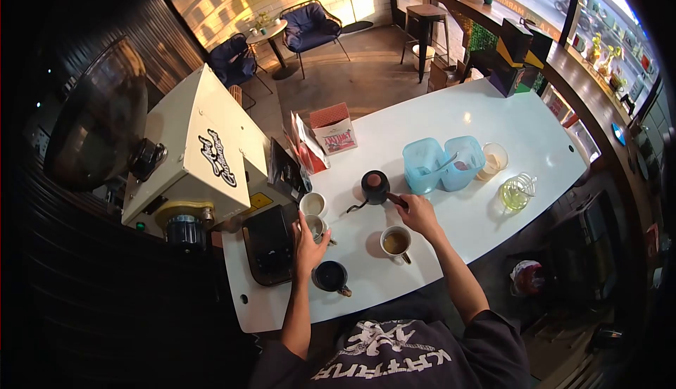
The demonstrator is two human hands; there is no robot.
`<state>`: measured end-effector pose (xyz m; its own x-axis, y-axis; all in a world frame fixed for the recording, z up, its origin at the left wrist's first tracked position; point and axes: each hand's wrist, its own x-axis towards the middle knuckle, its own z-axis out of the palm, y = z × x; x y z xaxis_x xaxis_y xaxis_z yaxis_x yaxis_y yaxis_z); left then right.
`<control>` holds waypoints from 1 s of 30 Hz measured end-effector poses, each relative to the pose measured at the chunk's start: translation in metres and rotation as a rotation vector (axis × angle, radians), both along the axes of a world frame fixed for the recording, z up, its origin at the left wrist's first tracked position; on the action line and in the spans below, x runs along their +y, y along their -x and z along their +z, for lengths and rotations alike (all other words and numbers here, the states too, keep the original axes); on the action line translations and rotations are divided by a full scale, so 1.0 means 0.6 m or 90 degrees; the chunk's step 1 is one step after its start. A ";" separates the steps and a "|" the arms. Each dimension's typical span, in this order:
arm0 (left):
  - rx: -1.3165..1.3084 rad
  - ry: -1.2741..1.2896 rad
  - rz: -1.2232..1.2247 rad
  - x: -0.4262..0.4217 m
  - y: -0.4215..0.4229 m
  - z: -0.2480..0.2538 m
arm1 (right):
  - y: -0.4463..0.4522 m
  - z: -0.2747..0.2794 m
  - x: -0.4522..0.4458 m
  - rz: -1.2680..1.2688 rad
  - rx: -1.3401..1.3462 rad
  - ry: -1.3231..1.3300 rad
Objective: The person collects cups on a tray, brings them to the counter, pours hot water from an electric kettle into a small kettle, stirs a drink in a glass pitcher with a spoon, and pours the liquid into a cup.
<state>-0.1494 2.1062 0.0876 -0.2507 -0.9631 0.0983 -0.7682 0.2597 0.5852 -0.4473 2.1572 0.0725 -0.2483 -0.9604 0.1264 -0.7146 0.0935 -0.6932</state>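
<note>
My right hand [417, 214] is closed round the handle of a small black gooseneck kettle [375, 187] with a brown knob, its spout pointing left. My left hand [308, 245] is wrapped round a white cup [317, 228]. Just above that cup stands another pale cup [312, 205]. A white cup with brown liquid [396, 242] sits below the kettle, its handle toward me. Nearer the table's front edge is a dark mug [329, 275].
A black scale [270, 245] and a cream grinder [204, 142] are at the left. Two blue containers [442, 164], a glass cup [494, 160] and a glass server [517, 192] stand right. Red packets [310, 148] and a box [335, 130] are behind, black boxes [516, 58] far right.
</note>
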 end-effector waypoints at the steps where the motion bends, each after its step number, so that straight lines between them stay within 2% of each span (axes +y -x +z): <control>1: 0.006 -0.007 -0.003 0.000 -0.002 0.000 | 0.002 -0.003 0.010 -0.003 -0.012 0.014; 4: 0.002 0.029 -0.032 -0.010 -0.010 -0.017 | 0.006 -0.002 0.041 -0.032 -0.035 0.020; 12: -0.001 -0.013 -0.063 -0.016 -0.012 -0.001 | 0.004 -0.018 0.117 -0.130 -0.072 -0.001; 20: -0.018 -0.034 -0.104 -0.031 -0.022 0.000 | -0.012 -0.005 0.167 -0.222 -0.010 0.012; 24: -0.072 -0.045 -0.101 -0.023 -0.012 0.035 | -0.010 -0.010 0.203 -0.267 0.021 0.021; 26: -0.082 0.101 -0.116 -0.018 0.000 0.071 | -0.008 -0.007 0.226 -0.309 0.069 0.002; 27: -0.059 0.114 -0.124 -0.015 0.010 0.096 | -0.007 -0.003 0.238 -0.315 0.071 0.000; 29: 0.138 0.028 -0.227 -0.034 0.021 0.116 | -0.006 0.007 0.263 -0.368 0.087 0.027; 30: 0.142 0.028 -0.227 -0.031 0.041 0.135 | 0.000 0.010 0.276 -0.374 0.085 -0.001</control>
<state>-0.1738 2.0873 0.1686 -0.5352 -0.8137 0.2267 -0.4820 0.5146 0.7092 -0.4472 2.3229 0.0782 -0.7199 -0.6670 0.1919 -0.6238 0.5006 -0.6002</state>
